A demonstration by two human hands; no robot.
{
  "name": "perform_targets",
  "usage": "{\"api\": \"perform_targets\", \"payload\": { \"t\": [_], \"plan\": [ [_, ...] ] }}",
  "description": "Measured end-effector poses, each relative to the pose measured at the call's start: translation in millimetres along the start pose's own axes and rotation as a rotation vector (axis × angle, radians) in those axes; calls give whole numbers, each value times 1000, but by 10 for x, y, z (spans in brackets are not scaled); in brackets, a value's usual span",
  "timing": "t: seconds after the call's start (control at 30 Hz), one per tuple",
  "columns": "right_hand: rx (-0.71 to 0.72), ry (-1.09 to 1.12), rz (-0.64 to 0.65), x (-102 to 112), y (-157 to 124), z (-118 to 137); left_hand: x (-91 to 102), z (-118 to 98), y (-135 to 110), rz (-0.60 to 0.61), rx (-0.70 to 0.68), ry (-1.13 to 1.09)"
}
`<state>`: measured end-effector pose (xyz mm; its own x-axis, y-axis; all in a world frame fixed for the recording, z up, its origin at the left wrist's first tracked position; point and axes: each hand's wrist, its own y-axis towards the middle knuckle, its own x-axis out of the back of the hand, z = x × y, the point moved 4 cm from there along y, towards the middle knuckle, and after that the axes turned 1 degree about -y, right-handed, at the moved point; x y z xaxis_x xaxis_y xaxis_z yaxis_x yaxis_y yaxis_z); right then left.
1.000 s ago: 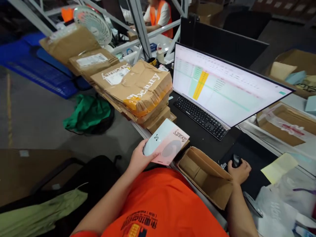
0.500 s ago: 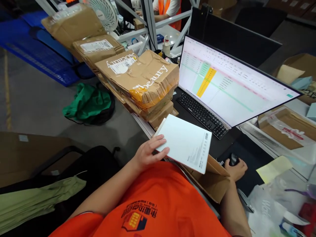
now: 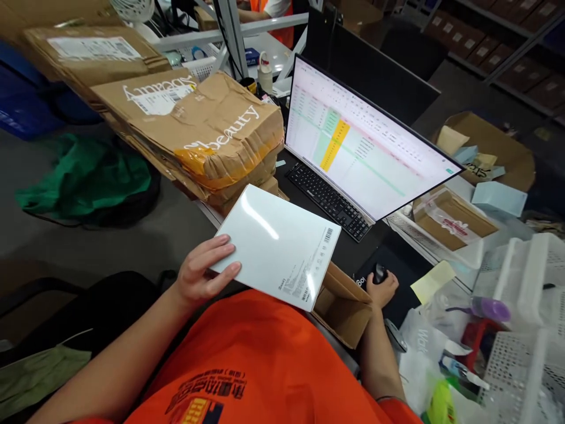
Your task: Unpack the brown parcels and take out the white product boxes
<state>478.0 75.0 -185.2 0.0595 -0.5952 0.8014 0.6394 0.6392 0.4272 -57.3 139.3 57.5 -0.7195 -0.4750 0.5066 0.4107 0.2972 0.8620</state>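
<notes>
Holding the flat white box by its near left edge, the left hand has fingers and thumb partly spread and bent over that edge. The box lies slantwise over the near edge of the tabletop, before the wearer's orange shirt. Its printed face is up, in the judgement of this report because that angle brings barcode and small print into the wearer's view. The right hand is curled over the black mouse, leaving the box to one hand. The open cardboard carton stands between box and right forearm, presumably kept there for easy reach. The parcels are stacked to the left, an arrangement that seems to leave the keyboard and monitor accessible.

Not verifiable: the underside of the box, and any fingers supporting it there. Whether the box rests on the carton's rim or touches the shirt cannot be told. The box covers part of the carton, so its contents cannot be fully inspected. Print on box and monitor is too small to read. A co-worker at the top is cut off by the frame.
</notes>
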Motion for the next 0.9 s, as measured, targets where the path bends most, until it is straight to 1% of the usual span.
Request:
{"api": "perform_targets", "payload": {
  "t": [0.07,0.13,0.2,0.23,0.27,0.3,0.33,0.4,0.43,0.47,0.5,0.53,0.57,0.6,0.63,0.67,0.7,0.73,0.77,0.8,0.83,0.87,0.9],
  "plan": [
    [-18,29,-21,64,14,53,-4,-11,11,25,23,-8],
    [-52,61,-75,196,89,136,-14,-30,37,46,38,-26],
    [-83,90,-147,413,235,283,-32,-40,89,54,24,-51],
    [-99,140,-159,546,327,390,-46,-40,128,53,5,-62],
    [-113,226,-133,682,424,523,-68,-39,177,55,-23,-73],
    [-121,353,-62,817,517,688,-95,-43,237,53,-63,-82],
    [-129,524,62,941,594,883,-130,-55,305,52,-112,-90],
    [-86,888,444,1164,659,1372,-217,-101,458,52,-196,-122],
    [-36,1034,650,1280,639,1632,-265,-135,536,57,-221,-152],
    [29,1129,839,1395,591,1871,-310,-174,607,61,-235,-190],
    [103,1173,1000,1501,526,2074,-349,-218,668,59,-250,-233],
    [166,1176,1125,1588,452,2228,-381,-267,712,53,-281,-270],
    [205,1163,1204,1654,380,2330,-406,-318,738,38,-331,-289],
    [212,1154,1240,1700,316,2384,-432,-363,747,24,-384,-277],
    [189,1165,1237,1730,261,2396,-461,-390,747,2,-414,-242],
    [141,1194,1196,1749,215,2370,-496,-393,742,-24,-397,-195],
    [77,1233,1116,1762,179,2308,-536,-367,737,-52,-318,-147],
    [14,1265,1002,1773,150,2216,-583,-315,727,-72,-180,-108],
    [-46,1280,859,1788,126,2096,-638,-247,700,-71,-11,-91],
    [-107,1277,699,1807,106,1953,-705,-183,652,-40,152,-102],
    [-168,1260,539,1832,84,1796,-784,-133,584,27,284,-135],
    [-228,1231,400,1859,61,1636,-870,-104,497,128,378,-179],
    [-276,1198,297,1885,37,1488,-953,-97,397,244,431,-233]
  ]
}}
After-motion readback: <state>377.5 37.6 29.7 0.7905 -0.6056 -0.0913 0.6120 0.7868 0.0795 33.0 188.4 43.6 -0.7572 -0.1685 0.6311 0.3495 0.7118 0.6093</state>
